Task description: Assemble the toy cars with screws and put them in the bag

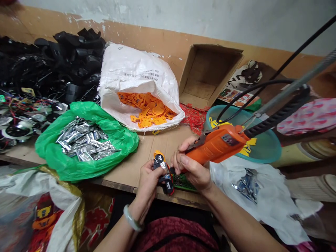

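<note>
My left hand (147, 179) is closed on a small black plastic toy part (167, 186) with an orange end and a silvery piece on top. My right hand (196, 171) grips an orange electric screwdriver (216, 144), which hangs from a spring and a black cable. The screwdriver's front end points left at the toy part, close beside it. Whether its bit touches a screw cannot be made out. Partly behind my right hand is a green tray (189, 186) with small metal bits, likely screws, in it.
To the left, a green bag (126, 134) holds silvery pieces. Behind lies a white sack (136, 66) of orange parts. A teal basin (274, 148) with yellow pieces and a white bag (275, 196) stand right. Black parts (70, 52) are heaped back left; a cardboard box (207, 75) stands behind.
</note>
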Motion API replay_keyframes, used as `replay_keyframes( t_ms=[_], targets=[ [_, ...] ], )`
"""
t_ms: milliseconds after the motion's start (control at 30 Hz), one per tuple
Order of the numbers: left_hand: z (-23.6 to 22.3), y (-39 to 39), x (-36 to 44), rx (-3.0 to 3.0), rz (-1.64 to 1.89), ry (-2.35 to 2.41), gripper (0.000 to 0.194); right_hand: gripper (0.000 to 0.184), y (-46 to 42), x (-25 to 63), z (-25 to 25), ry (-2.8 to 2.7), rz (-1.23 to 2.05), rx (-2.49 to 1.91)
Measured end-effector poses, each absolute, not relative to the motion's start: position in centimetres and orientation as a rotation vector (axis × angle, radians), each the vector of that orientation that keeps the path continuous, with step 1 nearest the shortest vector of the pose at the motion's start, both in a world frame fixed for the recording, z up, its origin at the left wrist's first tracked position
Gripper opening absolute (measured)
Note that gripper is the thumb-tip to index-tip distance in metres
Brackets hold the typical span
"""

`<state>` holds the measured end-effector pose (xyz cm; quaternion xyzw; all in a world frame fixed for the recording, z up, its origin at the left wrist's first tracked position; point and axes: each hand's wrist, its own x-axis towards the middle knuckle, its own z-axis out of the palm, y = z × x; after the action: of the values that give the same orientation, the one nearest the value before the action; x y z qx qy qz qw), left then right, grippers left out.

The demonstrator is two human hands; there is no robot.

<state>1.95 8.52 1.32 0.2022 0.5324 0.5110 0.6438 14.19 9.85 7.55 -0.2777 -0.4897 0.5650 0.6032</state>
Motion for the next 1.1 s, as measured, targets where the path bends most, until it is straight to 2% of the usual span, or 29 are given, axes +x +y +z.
replay_keyframes(
  t_ms=[333, 533, 733, 933, 1000, 1100],
  targets=[
    [0.8, 8.5, 2.1, 0.468, 1.169, 1.19, 0.025, 0.03, 9.6, 14.0, 7.1, -1.276, 1.436, -0.638],
    [0.7, 7.7, 0.2, 0.484, 1.155, 1.096, 0.033, 0.027, 10.6, 14.1, 7.6, -1.032, 1.387, -0.563],
    [0.7, 6.8, -3.1, 0.434, 1.216, 0.792, 0.047, 0.03, 12.4, 16.6, 8.2, -1.103, 0.928, -0.904],
    [-0.3, 6.4, -4.7, 0.353, 1.23, 0.613, 0.055, 0.058, 9.9, 16.7, 6.3, -1.227, 0.484, -1.204],
    [-0.6, 6.3, -4.7, 0.338, 1.217, 0.571, 0.055, 0.057, 8.0, 15.6, 5.0, -1.34, 0.573, -1.255],
    [-0.8, 6.3, -4.4, 0.332, 1.178, 0.546, 0.048, 0.055, 6.3, 13.6, 3.5, -1.568, 0.936, -1.253]
  ],
)
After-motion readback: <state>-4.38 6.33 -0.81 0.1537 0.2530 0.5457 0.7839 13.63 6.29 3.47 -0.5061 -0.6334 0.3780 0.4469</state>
